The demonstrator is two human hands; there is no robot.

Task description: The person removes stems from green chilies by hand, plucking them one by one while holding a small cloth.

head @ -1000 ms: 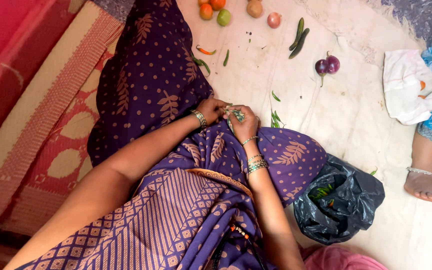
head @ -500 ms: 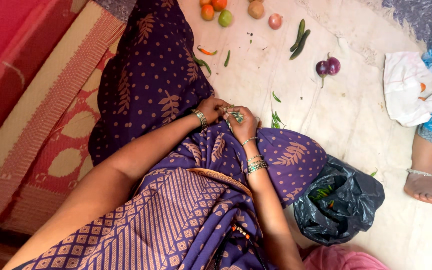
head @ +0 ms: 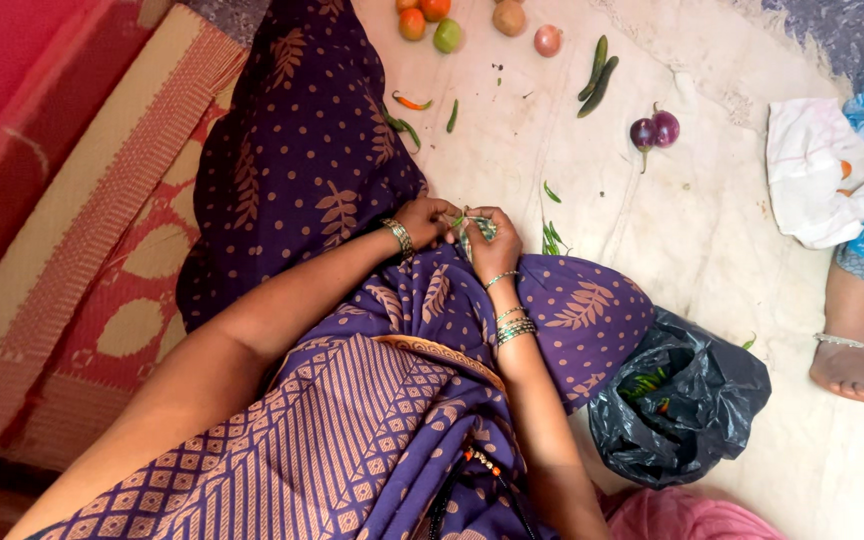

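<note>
My left hand (head: 428, 220) and my right hand (head: 493, 243) meet over my lap, on the purple dotted cloth (head: 292, 170) that covers my legs. Between them they pinch a small bunch of thin green pods or chillies (head: 472, 228); which one I cannot tell. The fingers of both hands are closed on it, and the right hand hides most of it. Both wrists wear metal bangles. A few loose green pods (head: 551, 239) lie on the floor sheet just right of my right hand.
A black plastic bag (head: 687, 402) with green and red chillies stands open by my right knee. Tomatoes (head: 413, 23), an onion (head: 548, 40), long green vegetables (head: 598, 76), two small aubergines (head: 655, 130) lie farther out. Another person's foot (head: 852, 370) and a white cloth (head: 817, 170) are at right.
My right hand's fingers have shifted slightly upward on the green bunch. Both arms stay in place.
</note>
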